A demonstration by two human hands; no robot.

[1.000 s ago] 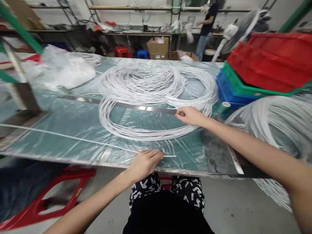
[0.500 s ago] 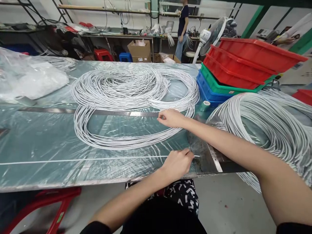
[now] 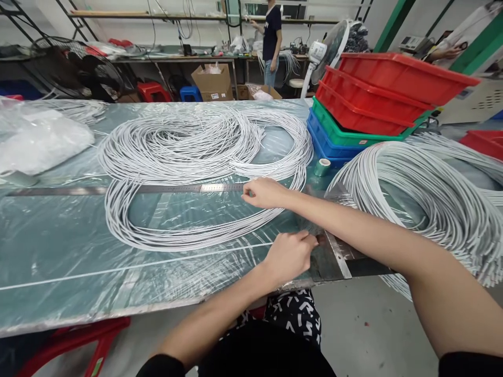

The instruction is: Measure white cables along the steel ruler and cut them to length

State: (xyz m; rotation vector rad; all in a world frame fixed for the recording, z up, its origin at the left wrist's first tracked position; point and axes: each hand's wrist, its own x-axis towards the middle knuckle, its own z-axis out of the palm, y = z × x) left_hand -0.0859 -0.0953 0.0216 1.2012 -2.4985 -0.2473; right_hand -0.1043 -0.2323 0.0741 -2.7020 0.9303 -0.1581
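Along the table's near side stretches a single white cable (image 3: 157,266), slanting up toward my left hand (image 3: 290,257). That hand is closed on the cable close to one end; the tip is not seen past the fingers. My right hand (image 3: 264,192) is curled in a pinch over the right part of a long steel ruler (image 3: 173,189). What its fingers hold, if anything, is hidden. A loose loop of white cables (image 3: 188,238) lies just in front of the ruler, passing under my right wrist. Behind the ruler rests a big coil of white cables (image 3: 157,146).
Stacked red, green and blue bins (image 3: 365,115) stand at the back right beside a tape roll (image 3: 322,167). Another thick cable coil (image 3: 432,183) hangs over the table's right edge. Plastic bags (image 3: 47,139) lie at left. A person (image 3: 272,42) stands at the far bench.
The view has swung slightly right. My left hand has shifted right and away from me with the cable, which now slants; its protruding tip no longer shows. My right hand stays over the ruler.
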